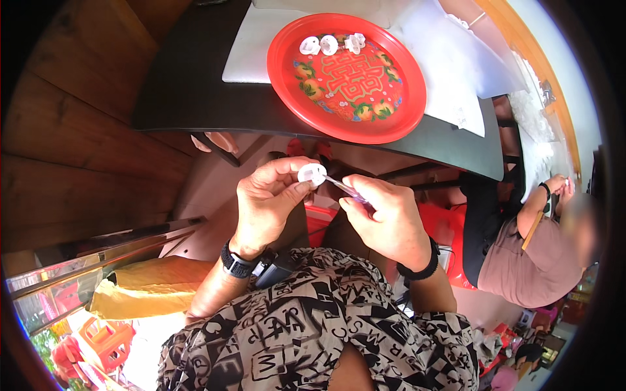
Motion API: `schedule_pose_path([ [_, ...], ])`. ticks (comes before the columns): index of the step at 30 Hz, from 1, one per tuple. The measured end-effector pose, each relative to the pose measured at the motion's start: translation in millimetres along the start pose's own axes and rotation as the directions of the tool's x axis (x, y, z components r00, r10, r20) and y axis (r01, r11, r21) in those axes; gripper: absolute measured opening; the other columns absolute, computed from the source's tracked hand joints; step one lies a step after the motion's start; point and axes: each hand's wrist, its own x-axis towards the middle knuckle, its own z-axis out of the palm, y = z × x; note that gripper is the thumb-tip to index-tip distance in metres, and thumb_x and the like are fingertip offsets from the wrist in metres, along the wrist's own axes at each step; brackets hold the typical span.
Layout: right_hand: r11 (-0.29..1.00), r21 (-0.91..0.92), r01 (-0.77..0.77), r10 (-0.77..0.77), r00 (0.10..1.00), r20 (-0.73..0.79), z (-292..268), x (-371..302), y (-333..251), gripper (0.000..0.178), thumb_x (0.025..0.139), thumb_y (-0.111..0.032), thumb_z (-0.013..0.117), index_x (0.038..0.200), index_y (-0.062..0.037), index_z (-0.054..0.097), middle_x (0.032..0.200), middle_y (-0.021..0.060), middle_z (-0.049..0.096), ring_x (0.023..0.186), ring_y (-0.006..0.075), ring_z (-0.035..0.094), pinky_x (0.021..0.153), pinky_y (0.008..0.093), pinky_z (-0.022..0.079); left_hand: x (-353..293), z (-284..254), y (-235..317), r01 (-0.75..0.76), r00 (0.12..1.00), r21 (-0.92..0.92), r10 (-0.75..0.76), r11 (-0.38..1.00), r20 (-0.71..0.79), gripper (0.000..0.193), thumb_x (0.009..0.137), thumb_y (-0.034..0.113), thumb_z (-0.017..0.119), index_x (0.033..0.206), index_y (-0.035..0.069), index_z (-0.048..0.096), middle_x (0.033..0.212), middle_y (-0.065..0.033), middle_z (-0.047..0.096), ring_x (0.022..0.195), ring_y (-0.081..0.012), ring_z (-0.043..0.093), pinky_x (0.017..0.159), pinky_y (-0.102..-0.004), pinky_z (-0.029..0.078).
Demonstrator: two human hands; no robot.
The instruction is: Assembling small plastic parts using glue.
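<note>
Over my lap, my left hand (266,203) pinches a small round white plastic part (311,173) between thumb and fingertips. My right hand (392,220) grips a slim tool (352,190) with a thin metal tip and a purplish handle. Its tip meets the right side of the white part; whether it is a blade or a pick I cannot make out. Beyond my hands, a round red tray (282,78) with a fruit pattern lies on the table. Several similar white parts (329,44) rest at its far side.
The dark table (195,98) has white sheeting (450,78) under and beside the tray. At right, a seated person (528,254) in a brown top handles something small near a pile of clear and white material (538,124). Yellow cloth (153,287) hangs at lower left.
</note>
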Motion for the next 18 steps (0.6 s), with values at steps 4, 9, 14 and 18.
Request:
schedule_pose_path([
  [4,0.988,0.125,-0.087,0.087,0.996,0.003,1.1,1.8,-0.5,0.016,0.078,-0.001,0.066,0.089,0.0052,0.058,0.070,0.0103,0.058,0.055,0.0095,0.048,0.051,0.0238,0.042,-0.8,-2.0,0.0,0.028,0.999,-0.069,-0.026,0.997,0.033,0.024,0.083,-0.010,0.057,0.107,-0.003,0.059,0.101,-0.0107,0.064,0.083,-0.0118,0.060,0.068,-0.0241,0.050],
  [9,0.965,0.245,-0.098,0.105,0.994,-0.013,5.8,3.9,-5.2,0.012,0.079,-0.002,0.064,0.087,0.0037,0.057,0.067,0.0139,0.057,0.055,0.0259,0.058,0.050,0.0313,0.044,-2.8,2.6,0.4,-0.002,0.997,-0.091,0.008,0.996,0.070,0.024,0.084,-0.010,0.055,0.107,-0.002,0.058,0.107,-0.0131,0.063,0.085,-0.0124,0.060,0.070,-0.0238,0.050],
  [14,0.937,0.321,-0.136,0.139,0.990,0.013,7.9,6.1,-9.0,0.012,0.081,-0.003,0.063,0.088,0.0039,0.056,0.066,0.0132,0.056,0.053,0.0233,0.056,0.050,0.0294,0.044,-5.6,5.9,4.0,-0.056,0.995,-0.010,0.057,0.998,0.087,0.025,0.084,-0.010,0.055,0.108,-0.002,0.058,0.111,-0.0137,0.061,0.089,-0.0136,0.061,0.070,-0.0232,0.050],
  [18,0.955,0.289,-0.071,0.081,0.996,-0.023,11.8,7.2,-4.6,0.011,0.082,-0.004,0.062,0.088,0.0039,0.056,0.066,0.0129,0.057,0.052,0.0206,0.055,0.049,0.0287,0.043,-6.9,10.2,5.2,-0.106,0.989,0.010,0.105,0.994,0.105,0.026,0.084,-0.011,0.055,0.109,-0.004,0.057,0.111,-0.0145,0.060,0.097,-0.0179,0.060,0.078,-0.0275,0.053],
])
